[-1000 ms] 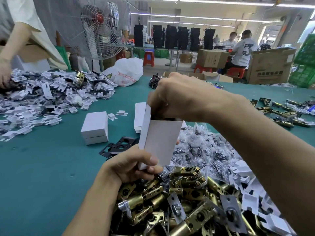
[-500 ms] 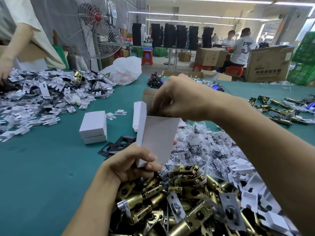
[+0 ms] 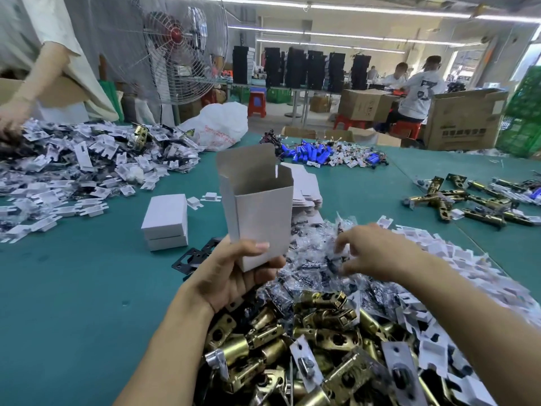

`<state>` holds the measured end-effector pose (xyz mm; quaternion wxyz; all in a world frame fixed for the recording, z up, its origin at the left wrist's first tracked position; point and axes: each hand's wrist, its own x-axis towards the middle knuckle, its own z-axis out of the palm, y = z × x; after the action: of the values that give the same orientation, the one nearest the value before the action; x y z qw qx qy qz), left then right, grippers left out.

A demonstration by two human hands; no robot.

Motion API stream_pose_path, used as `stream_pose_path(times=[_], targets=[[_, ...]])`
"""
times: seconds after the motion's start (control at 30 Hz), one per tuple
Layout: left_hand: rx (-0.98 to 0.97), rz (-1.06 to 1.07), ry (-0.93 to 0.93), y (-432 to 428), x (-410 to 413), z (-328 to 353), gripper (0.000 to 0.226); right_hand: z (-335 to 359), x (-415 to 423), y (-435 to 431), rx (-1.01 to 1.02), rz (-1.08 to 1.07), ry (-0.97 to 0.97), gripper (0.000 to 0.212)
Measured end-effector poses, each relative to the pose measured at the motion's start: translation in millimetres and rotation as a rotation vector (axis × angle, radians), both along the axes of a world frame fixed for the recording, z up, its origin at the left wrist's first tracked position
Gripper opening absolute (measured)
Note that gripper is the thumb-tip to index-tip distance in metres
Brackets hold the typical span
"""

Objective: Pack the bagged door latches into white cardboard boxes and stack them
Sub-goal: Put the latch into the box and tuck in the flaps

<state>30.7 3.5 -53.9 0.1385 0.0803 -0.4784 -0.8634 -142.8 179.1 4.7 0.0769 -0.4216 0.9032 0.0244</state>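
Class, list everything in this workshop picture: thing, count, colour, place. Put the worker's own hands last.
open box: one, white, upright at centre, flaps up.
closed boxes: two, white, stacked, left of it.
flat box blanks: a stack, white, behind the open box.
bagged parts: a heap, clear, centre right.
latches: a heap, brass, nearest the camera; more far right.
plates: a few, black, right of the closed boxes.
card inserts: heaps, white, far left and right.
table: one, green.
fan: one, metal, red hub, back left.
left hand: grip round the open box's lower end.
right hand: over the bagged parts; blurred.
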Motion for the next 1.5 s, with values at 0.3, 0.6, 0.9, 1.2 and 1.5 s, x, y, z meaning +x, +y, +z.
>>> stream_pose_path(times=[0.3, 0.6, 0.9, 1.2, 1.5], targets=[[-0.030, 0.174, -0.048, 6, -8, 6, 0.069, 3, -1, 3, -0.167, 0.115, 0.043, 0.011], [-0.026, 0.204, -0.029, 10, -10, 5, 0.065, 72, 26, -1, -1.116, 0.220, -0.321, 0.018], [-0.126, 0.026, -0.070, 12, -9, 1, 0.063, 86, 58, -43, -0.862, 0.357, 0.027, 0.029], [-0.159, -0.017, -0.040, 11, -8, 2, 0.064, 71, 52, -47, -1.029, 0.302, 0.107, 0.019], [-0.211, -0.035, -0.035, 13, -10, 2, 0.048, 66, 50, -49, -0.865, 0.405, 0.041, 0.015]])
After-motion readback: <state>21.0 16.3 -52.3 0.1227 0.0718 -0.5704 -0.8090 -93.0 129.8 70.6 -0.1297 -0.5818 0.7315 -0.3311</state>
